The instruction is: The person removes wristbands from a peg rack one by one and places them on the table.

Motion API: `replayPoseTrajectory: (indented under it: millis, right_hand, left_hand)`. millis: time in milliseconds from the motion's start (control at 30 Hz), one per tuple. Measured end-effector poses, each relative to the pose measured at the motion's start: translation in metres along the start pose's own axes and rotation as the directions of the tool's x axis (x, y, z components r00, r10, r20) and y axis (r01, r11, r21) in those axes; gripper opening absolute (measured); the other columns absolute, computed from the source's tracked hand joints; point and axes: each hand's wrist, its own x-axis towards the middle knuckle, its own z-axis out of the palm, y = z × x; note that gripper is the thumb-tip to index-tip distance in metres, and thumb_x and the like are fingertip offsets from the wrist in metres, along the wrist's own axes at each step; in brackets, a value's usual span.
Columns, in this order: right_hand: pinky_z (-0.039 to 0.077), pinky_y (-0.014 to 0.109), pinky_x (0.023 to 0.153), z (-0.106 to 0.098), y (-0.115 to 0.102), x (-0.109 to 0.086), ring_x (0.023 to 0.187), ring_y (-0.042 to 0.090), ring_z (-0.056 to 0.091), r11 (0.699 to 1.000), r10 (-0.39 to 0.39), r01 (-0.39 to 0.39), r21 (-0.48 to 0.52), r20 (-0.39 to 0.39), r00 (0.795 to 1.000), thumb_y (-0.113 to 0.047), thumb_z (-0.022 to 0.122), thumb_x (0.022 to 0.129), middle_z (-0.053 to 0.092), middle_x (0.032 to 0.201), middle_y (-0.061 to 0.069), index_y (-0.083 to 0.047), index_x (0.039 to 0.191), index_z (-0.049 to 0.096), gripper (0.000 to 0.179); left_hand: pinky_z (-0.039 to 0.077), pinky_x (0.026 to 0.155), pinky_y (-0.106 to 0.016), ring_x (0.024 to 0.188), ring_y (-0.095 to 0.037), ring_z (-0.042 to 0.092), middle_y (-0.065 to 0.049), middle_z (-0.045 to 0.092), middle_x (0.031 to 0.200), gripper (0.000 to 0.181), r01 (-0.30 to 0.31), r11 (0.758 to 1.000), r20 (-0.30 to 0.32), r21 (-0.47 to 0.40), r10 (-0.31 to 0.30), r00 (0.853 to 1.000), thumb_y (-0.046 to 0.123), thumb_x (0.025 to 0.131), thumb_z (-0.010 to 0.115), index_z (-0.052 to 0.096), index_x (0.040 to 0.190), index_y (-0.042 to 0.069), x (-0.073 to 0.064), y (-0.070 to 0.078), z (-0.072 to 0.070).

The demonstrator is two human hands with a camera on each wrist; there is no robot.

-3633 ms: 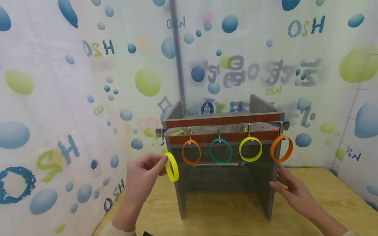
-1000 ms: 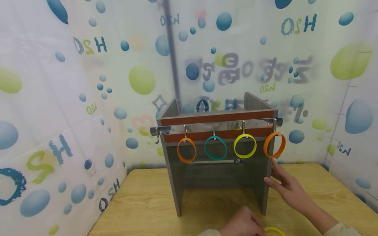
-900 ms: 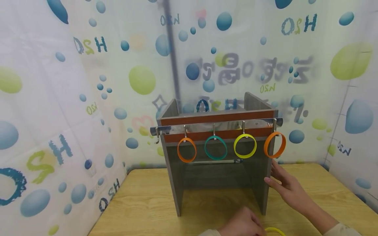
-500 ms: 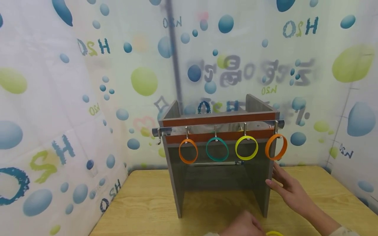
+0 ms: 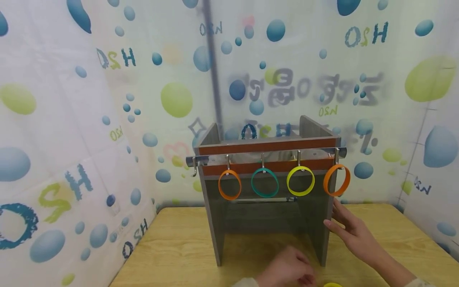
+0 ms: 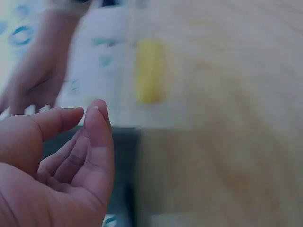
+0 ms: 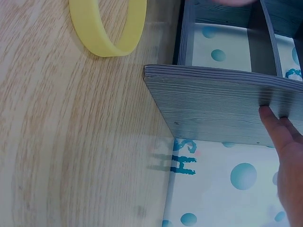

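My left hand (image 5: 287, 266) hovers low over the table in front of the grey stand (image 5: 221, 223), holding nothing. In the left wrist view its fingers curl loosely, thumb close to the index fingertip. A yellow silicone wristband (image 7: 106, 40) lies on the table near it, mostly cut off at the head view's bottom edge. My right hand (image 5: 358, 241) rests straight fingers against the outside of the stand's right panel (image 7: 213, 101), thumb at its front edge. From the rail's hooks hang an orange wristband (image 5: 230, 194), a teal wristband (image 5: 264, 195), a yellow wristband (image 5: 300, 194) and another orange wristband (image 5: 337, 194).
The leftmost hook (image 5: 195, 169) on the metal rail (image 5: 211, 160) carries no band. The wooden table (image 5: 172, 243) extends to either side of the stand. A curtain (image 5: 175, 99) with printed bubbles closes off the back and sides.
My left hand first pinched a yellow wristband by the leftmost hook, then came down to the table at front right. Now it has drawn slightly left, apart from the band. Right hand stays.
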Motion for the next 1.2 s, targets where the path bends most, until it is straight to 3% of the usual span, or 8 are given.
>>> replayPoseTrajectory:
  millis: [100,300,467,600,733,867,1033,1200]
  right_hand:
    - [0.055,0.011,0.089,0.001,0.0,-0.001,0.129,-0.023,0.046,1.0,-0.001,0.001,-0.004,-0.004,1.0,-0.002,0.064,0.105,0.035,0.158,-0.039,-0.02,0.17,0.026,0.078]
    - [0.054,0.01,0.09,0.002,-0.001,-0.001,0.128,-0.023,0.046,1.0,0.003,-0.003,-0.001,-0.001,1.0,-0.002,0.063,0.105,0.036,0.157,-0.039,-0.019,0.17,0.026,0.077]
    - [0.054,0.009,0.09,0.002,0.001,-0.001,0.129,-0.024,0.046,1.0,0.004,-0.004,0.013,0.002,1.0,-0.001,0.062,0.105,0.035,0.158,-0.038,-0.019,0.171,0.025,0.078]
    - [0.054,0.008,0.089,0.002,0.001,-0.001,0.129,-0.024,0.047,1.0,-0.008,0.008,0.018,-0.003,1.0,0.002,0.062,0.105,0.037,0.158,-0.038,-0.017,0.171,0.024,0.078]
    - [0.054,0.007,0.089,0.001,0.002,-0.001,0.128,-0.024,0.047,1.0,-0.019,0.019,0.011,-0.006,1.0,0.003,0.062,0.104,0.038,0.157,-0.038,-0.017,0.17,0.024,0.079]
    - [0.054,0.008,0.088,0.001,0.002,-0.002,0.129,-0.024,0.047,1.0,-0.02,0.02,0.015,0.001,1.0,0.004,0.062,0.104,0.037,0.158,-0.038,-0.017,0.171,0.023,0.08]
    - [0.056,0.009,0.086,0.001,0.004,-0.002,0.128,-0.025,0.047,0.999,0.005,-0.005,0.038,-0.006,1.0,0.003,0.061,0.105,0.037,0.156,-0.039,-0.016,0.17,0.022,0.079]
    - [0.058,0.012,0.083,0.003,0.005,-0.004,0.126,-0.024,0.049,0.997,0.039,-0.038,0.067,-0.011,0.999,0.002,0.06,0.106,0.04,0.152,-0.04,-0.015,0.17,0.022,0.077]
  left_hand:
    - [0.063,0.06,-0.032,0.053,-0.009,0.063,-0.01,0.076,0.07,0.009,-0.045,0.995,-0.02,-0.084,0.043,0.999,0.007,0.09,0.08,0.08,0.083,0.003,-0.003,0.013,-0.021]
    - [0.062,0.063,-0.028,0.059,-0.01,0.068,-0.004,0.076,0.077,0.015,-0.125,0.958,-0.075,-0.259,0.109,0.991,0.014,0.094,0.08,0.079,0.102,0.001,-0.014,0.033,-0.076]
    - [0.06,0.065,-0.026,0.064,-0.011,0.069,-0.002,0.074,0.083,0.028,-0.233,0.912,-0.202,-0.338,0.171,0.964,0.018,0.096,0.078,0.073,0.116,-0.002,-0.037,0.048,-0.119]
    - [0.06,0.07,-0.028,0.068,-0.013,0.07,-0.001,0.075,0.09,0.038,-0.276,0.898,-0.245,-0.343,0.199,0.949,0.022,0.098,0.077,0.069,0.127,-0.001,-0.056,0.056,-0.145]
    - [0.062,0.074,-0.031,0.07,-0.015,0.07,-0.001,0.075,0.092,0.043,-0.303,0.894,-0.27,-0.329,0.218,0.938,0.024,0.1,0.076,0.064,0.133,-0.001,-0.07,0.061,-0.157]
    - [0.061,0.071,-0.03,0.068,-0.014,0.069,-0.001,0.075,0.089,0.045,-0.339,0.877,-0.335,-0.339,0.224,0.915,0.027,0.102,0.074,0.061,0.133,-0.002,-0.079,0.067,-0.162]
    - [0.06,0.069,-0.029,0.066,-0.014,0.068,-0.001,0.075,0.087,0.047,-0.357,0.865,-0.388,-0.353,0.213,0.897,0.029,0.1,0.076,0.06,0.133,-0.001,-0.082,0.074,-0.166]
    - [0.06,0.069,-0.027,0.064,-0.013,0.068,-0.001,0.075,0.087,0.045,-0.351,0.861,-0.412,-0.367,0.188,0.891,0.026,0.101,0.076,0.061,0.133,-0.001,-0.082,0.075,-0.171]
